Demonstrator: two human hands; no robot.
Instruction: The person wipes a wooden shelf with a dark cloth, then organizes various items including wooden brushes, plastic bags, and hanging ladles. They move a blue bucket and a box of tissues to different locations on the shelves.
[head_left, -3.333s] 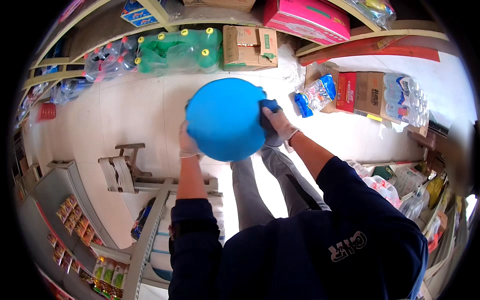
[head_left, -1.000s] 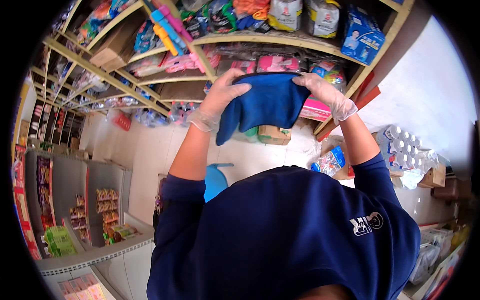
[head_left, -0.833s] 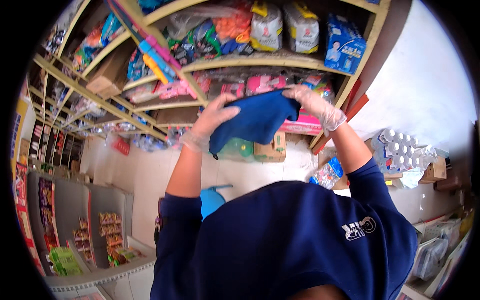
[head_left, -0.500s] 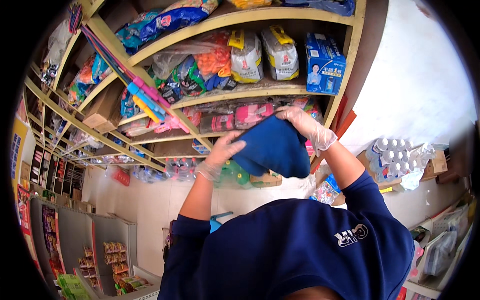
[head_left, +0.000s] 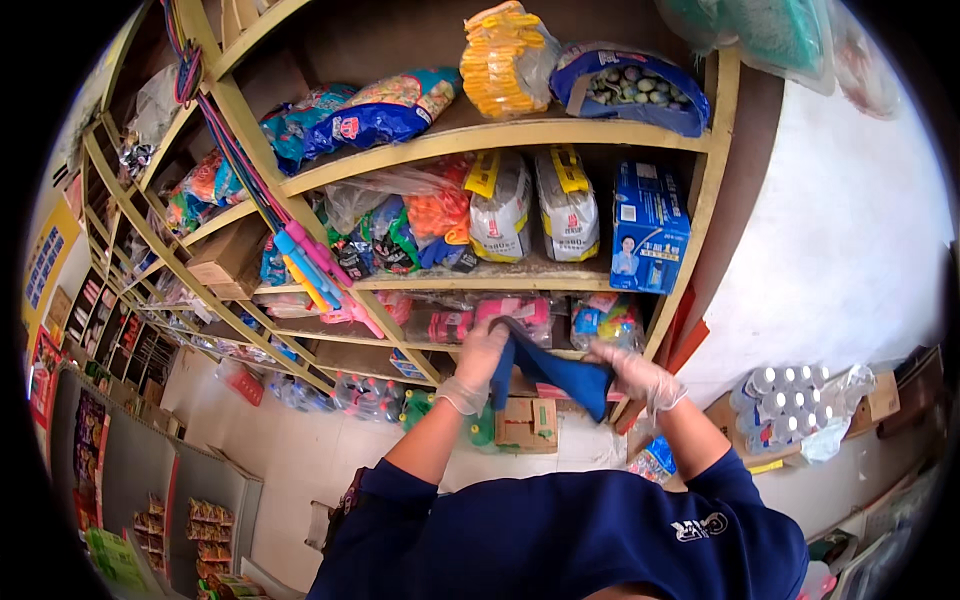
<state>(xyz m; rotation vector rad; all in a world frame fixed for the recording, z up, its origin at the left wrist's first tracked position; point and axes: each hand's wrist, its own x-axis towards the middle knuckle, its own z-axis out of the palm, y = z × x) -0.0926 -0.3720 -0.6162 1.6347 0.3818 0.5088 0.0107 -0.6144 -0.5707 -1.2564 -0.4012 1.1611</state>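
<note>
A dark blue cloth (head_left: 562, 376) hangs between my hands in front of the shelves, folded and drooping in the middle. My left hand (head_left: 480, 362), in a thin clear glove, is closed on its left end, where a strip of the cloth dangles down. My right hand (head_left: 628, 372), gloved the same way, pinches the cloth's right end; the fingertips are partly blurred. Just behind the cloth, pink packs (head_left: 520, 318) and a bag with colourful contents (head_left: 607, 322) lie on a lower shelf.
Wooden shelves (head_left: 450, 280) hold white-and-yellow bags (head_left: 500, 212), a blue box (head_left: 648, 228) and a bundle of yellow gloves (head_left: 505, 62). Coloured sticks (head_left: 312, 262) hang at the left post. A cardboard box (head_left: 526, 425) and shrink-wrapped bottles (head_left: 782, 405) stand on the floor.
Both hands have come down in the picture as the view tilted up to the higher shelves. The cloth, spread wide before, is now gathered and sagging between them.
</note>
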